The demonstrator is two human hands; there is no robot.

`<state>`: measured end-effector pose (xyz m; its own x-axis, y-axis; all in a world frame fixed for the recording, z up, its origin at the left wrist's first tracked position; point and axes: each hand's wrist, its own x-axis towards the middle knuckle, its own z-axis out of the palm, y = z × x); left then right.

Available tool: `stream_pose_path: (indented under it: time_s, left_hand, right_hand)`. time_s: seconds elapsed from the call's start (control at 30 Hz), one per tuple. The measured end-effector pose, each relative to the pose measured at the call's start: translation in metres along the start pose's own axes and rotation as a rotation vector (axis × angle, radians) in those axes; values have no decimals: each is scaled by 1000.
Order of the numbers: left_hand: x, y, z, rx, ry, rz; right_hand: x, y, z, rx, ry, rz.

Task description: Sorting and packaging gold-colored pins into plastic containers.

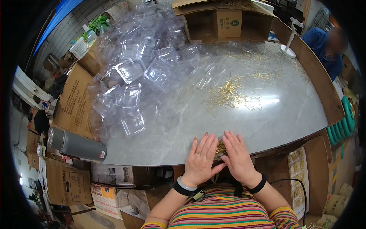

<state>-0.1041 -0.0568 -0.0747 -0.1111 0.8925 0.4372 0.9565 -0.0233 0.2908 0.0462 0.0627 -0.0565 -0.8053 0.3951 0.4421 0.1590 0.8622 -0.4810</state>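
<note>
At the table's front edge, my left hand (200, 159) and my right hand (239, 158) lie side by side, palms down with fingers stretched out. Between them shows a small bunch of gold wire hooks (220, 148); what surrounds it is mostly hidden by my hands, and I cannot tell whether a clear box holds it. Farther back on the grey tabletop (167, 143) is a loose, tangled pile of gold wire hooks (230, 93). A large heap of clear plastic boxes (129, 70) covers the left and back of the table.
A grey bottle (78, 145) lies on its side at the left front edge. Cardboard walls (74, 97) border the table. An open carton (225, 24) stands at the back, near a white stand (288, 50). Beyond the right wall is another person (324, 51), above a green coiled hose (341, 124).
</note>
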Motion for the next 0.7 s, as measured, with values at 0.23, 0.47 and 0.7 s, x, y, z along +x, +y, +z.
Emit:
stream_pose_path:
  time_s: [0.23,0.47,0.7]
  left_hand:
    - [1,6,-5,90,9,-40]
    - [1,3,-7,-41,4,-26]
    - [1,2,-3,-58,-4,15]
  right_hand:
    - [2,5,-13,-2,-92,-37]
    - [0,4,-11,359,47,115]
    - [-14,1,8,316,92,100]
